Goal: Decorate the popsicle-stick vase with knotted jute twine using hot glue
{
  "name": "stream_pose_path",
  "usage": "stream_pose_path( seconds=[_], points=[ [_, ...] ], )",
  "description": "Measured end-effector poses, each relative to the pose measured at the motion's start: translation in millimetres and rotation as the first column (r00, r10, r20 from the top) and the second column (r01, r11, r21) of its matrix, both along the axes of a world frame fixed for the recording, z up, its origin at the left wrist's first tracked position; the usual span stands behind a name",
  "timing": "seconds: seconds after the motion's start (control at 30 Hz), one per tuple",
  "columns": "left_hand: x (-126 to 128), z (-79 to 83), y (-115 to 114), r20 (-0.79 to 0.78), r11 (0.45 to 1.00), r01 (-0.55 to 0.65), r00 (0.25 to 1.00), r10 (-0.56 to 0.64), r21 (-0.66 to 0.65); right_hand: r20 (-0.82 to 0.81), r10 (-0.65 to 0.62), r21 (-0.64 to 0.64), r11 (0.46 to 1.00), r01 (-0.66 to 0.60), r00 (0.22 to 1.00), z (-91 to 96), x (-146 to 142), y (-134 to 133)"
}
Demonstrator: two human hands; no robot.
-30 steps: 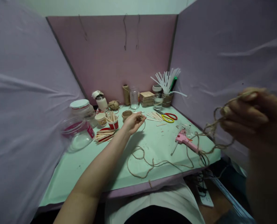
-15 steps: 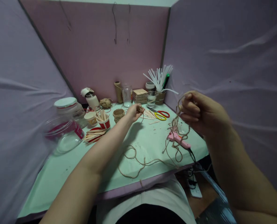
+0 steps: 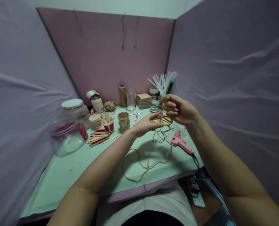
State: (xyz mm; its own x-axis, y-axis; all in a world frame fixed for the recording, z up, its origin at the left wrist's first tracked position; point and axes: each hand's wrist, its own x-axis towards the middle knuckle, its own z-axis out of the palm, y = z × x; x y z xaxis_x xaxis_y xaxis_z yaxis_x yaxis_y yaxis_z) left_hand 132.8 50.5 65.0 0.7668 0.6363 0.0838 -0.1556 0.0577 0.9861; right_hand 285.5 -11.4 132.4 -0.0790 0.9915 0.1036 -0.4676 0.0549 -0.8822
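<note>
My right hand (image 3: 180, 110) is raised over the right part of the table, thumb and fingers pinched on a strand of jute twine (image 3: 135, 181). Just left of it and lower, my left hand (image 3: 149, 124) has its fingers curled on a bunch of the same twine. Loose strands hang beneath both hands and run down to wide loops on the tabletop. Behind the left fingers, the red and yellow handles of the scissors (image 3: 165, 121) show in part. A pink glue gun (image 3: 181, 143) lies below my right hand.
A twine-covered cup (image 3: 123, 122), a red cup of craft sticks (image 3: 108, 125) and loose sticks (image 3: 99, 138) stand left of my hands. Clear jars (image 3: 69, 141) occupy the left side. Along the back are a twine ball (image 3: 110, 106), wooden squares (image 3: 143, 101) and white glue sticks (image 3: 162, 83).
My right hand has come left and my left hand right, so they are now close together. The hanging twine has shifted left, off the glue gun. A pink knife beside the twine-covered cup has come into view.
</note>
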Motion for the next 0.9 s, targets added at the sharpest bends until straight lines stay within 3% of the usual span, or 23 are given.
stream_pose_path(
  seconds=[0.07, 0.2, 0.4, 0.57, 0.63, 0.67, 0.77, 0.83, 0.9],
  points=[
    [2.4, -6.2, 3.0, -0.033, 0.998, 0.017, 0.999, -0.016, 0.053, 0.039, 0.002, -0.011, 1.0, -0.002, 0.999, 2.1, -1.7, 3.7],
    [-8.9, -13.7, 11.5, -0.088, 0.999, -0.002, 0.996, 0.005, 0.038, 0.068, -0.039, 0.019, 0.999, 0.038, 0.997, 8.6, 8.9, 12.4],
    [-72.0, -9.9, 18.4, -0.155, 0.991, -0.125, 0.979, 0.13, 0.043, 0.268, -0.172, 0.062, 0.985, 0.161, 0.948, 14.5, 43.2, 18.9],
    [-128.2, -4.6, 17.2, -0.223, 0.981, -0.191, 0.955, 0.196, 0.045, 0.491, -0.124, 0.067, 0.992, 0.105, 0.862, 12.1, 58.8, 14.2],
    [-148.3, -2.3, 16.4, -0.222, 0.972, -0.232, 0.947, 0.233, 0.033, 0.656, -0.119, 0.087, 0.993, 0.081, 0.745, 12.9, 62.7, 12.5],
    [-157.8, -0.9, 16.0, -0.214, 0.966, -0.257, 0.943, 0.256, 0.023, 0.75, -0.122, 0.1, 0.992, 0.072, 0.65, 13.9, 64.1, 12.2],
    [-183.7, 4.4, 14.2, -0.177, 0.934, -0.357, 0.919, 0.352, 0.005, 0.956, -0.168, 0.155, 0.985, 0.072, 0.241, 17.0, 65.8, 13.7],
    [-199.5, 8.1, 12.8, -0.134, 0.899, -0.437, 0.893, 0.43, -0.025, 0.975, -0.221, 0.223, 0.971, 0.089, -0.03, 17.9, 66.0, 16.1],
    [-215.2, 11.1, 11.6, -0.103, 0.871, -0.49, 0.869, 0.484, -0.038, 0.943, -0.272, 0.296, 0.949, 0.109, -0.194, 17.5, 67.5, 19.1]
  ],
)
